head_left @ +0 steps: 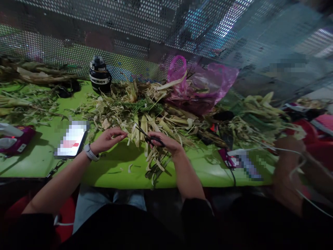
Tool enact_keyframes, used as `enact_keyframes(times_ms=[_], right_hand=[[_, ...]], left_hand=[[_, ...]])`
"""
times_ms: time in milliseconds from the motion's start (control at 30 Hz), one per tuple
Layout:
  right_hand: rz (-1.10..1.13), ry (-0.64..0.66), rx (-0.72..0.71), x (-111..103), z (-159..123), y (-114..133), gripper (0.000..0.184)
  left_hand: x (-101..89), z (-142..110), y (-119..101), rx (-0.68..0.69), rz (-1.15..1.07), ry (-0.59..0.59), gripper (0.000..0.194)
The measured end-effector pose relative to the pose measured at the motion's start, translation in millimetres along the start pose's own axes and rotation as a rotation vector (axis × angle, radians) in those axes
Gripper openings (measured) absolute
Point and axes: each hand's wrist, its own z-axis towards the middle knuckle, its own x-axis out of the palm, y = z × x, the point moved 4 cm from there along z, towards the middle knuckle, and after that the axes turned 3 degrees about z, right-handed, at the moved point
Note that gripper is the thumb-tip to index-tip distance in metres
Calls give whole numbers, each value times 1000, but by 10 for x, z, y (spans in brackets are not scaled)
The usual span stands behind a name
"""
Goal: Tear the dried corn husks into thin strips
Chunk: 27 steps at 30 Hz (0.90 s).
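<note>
My right hand [169,141] grips a pair of dark scissors [151,138], its fingers through the handles. The narrow blades point up and left over a heap of wilted stalks and leaves [166,126]. At the heap's front edge is my left hand [110,139], its thumb and fingertips drawn together in a pinch. Whatever lies between those fingertips is too small to make out. A white watch [91,152] circles the left wrist. Below the scissors, a loose bunch of stalks [154,166] hangs toward the near edge of the green table [111,177].
Behind the heap stand a black bottle [100,76] and a pink plastic bag [203,90]. A lit phone [71,140] lies left of my left hand; another phone [249,165] is at right. A person's arm [288,170] rests at far right. Perforated metal [145,31] rises behind.
</note>
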Motion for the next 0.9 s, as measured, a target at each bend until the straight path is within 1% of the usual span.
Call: enact_keyframes(times_ms=[100,267,433,600,767,900], right_hand=[[-53,7,48,-14,-9,-37,45],[-109,6,31,-19,-4,-36,38],[-105,7,51,-24,9,-75,36],[-103,-10,53,-30,23,-104,35],[-88,-50,65,-36,15,-89,37],[-50,-90,80,-43,-5,-88,40]], left_hand=[[17,2,-11,23,23,45,25],[37,12,-36,64,47,87,22],[35,25,-25,49,9,65,20],[33,43,-37,33,-9,74,18],[19,51,-47,-5,-40,58,18],[7,49,-29,-6,-12,51,19]])
